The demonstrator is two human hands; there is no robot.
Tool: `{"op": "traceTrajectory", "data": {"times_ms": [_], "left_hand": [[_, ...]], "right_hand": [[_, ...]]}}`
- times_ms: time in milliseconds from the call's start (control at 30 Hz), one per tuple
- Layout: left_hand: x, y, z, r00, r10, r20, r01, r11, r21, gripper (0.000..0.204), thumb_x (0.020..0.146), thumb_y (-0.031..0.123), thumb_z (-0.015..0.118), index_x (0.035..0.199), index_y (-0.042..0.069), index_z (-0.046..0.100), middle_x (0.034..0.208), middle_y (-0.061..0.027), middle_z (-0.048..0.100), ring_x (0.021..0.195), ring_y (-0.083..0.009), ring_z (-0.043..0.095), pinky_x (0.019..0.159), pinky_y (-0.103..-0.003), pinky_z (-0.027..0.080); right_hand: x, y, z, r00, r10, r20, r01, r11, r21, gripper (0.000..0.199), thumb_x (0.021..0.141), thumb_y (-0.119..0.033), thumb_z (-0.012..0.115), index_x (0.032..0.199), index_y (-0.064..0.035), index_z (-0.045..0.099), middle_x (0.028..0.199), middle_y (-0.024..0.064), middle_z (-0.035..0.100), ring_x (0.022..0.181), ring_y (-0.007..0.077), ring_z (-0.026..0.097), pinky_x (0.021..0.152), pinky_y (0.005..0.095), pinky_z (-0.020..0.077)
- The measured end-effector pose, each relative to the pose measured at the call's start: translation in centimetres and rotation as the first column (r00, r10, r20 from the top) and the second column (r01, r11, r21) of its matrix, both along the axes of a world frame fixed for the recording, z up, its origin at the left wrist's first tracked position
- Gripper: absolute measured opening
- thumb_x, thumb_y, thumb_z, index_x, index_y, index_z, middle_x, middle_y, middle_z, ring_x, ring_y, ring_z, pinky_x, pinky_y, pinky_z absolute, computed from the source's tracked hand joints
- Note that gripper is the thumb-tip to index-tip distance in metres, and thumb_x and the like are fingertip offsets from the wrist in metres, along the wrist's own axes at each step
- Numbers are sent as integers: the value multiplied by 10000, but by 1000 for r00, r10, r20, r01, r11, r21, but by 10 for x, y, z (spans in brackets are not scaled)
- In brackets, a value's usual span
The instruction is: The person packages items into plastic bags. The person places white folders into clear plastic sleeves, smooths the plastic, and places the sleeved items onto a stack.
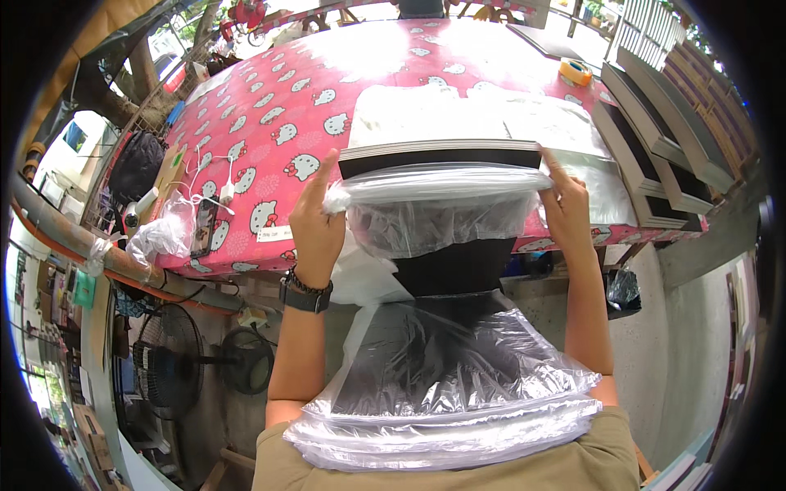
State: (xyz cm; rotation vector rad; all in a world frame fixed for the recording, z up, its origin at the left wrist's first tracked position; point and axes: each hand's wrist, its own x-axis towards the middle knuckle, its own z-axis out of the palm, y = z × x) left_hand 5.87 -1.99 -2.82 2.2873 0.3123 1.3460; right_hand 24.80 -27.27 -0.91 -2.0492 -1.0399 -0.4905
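While plastic (pixel 591 190) overlies the pink tablecloth (pixel 274 143), a fan (pixel 168 360) stands at left.

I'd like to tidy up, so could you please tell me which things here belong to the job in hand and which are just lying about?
In use, it seems:
black panel between left hand and right hand
bunched clear plastic
foreground plastic layers

Apparently just lying about:
floor fan
white cord
dark bag
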Motion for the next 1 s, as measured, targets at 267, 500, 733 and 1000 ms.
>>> {"op": "traceTrajectory", "data": {"times_ms": [267,500,733,1000], "left_hand": [[-32,-16,-15,995,96,-3,-94,984,151,454,656,-24,519,1103,46,549,642,-72,441,571,-188,432,539,-288,365],[-70,-17,23,933,-357,38,253,578,-776,103,683,106,595,753,30,596,622,2,516,447,-60,391,422,-191,287],[-80,11,-62,782,-623,29,38,1,-999,131,693,57,529,822,37,544,548,41,418,409,-24,318,373,-180,237],[-74,-7,-206,760,-624,-183,-201,43,-979,152,768,240,577,730,116,497,497,54,334,398,-43,272,381,-200,194]], "right_hand": [[-18,-15,-3,955,17,297,-65,987,150,345,664,-19,553,1004,-60,597,532,6,417,505,125,401,678,262,351],[-14,-54,31,238,457,-857,-188,887,421,85,666,-47,605,735,0,587,644,-10,536,511,49,427,456,195,327],[0,-62,-77,-75,509,-858,-110,851,514,258,747,-42,582,998,13,560,869,92,610,759,150,588,661,261,478],[-9,-58,-264,708,227,-669,3,946,325,99,792,-101,519,864,-32,526,703,49,548,597,146,509,525,293,431]]}}
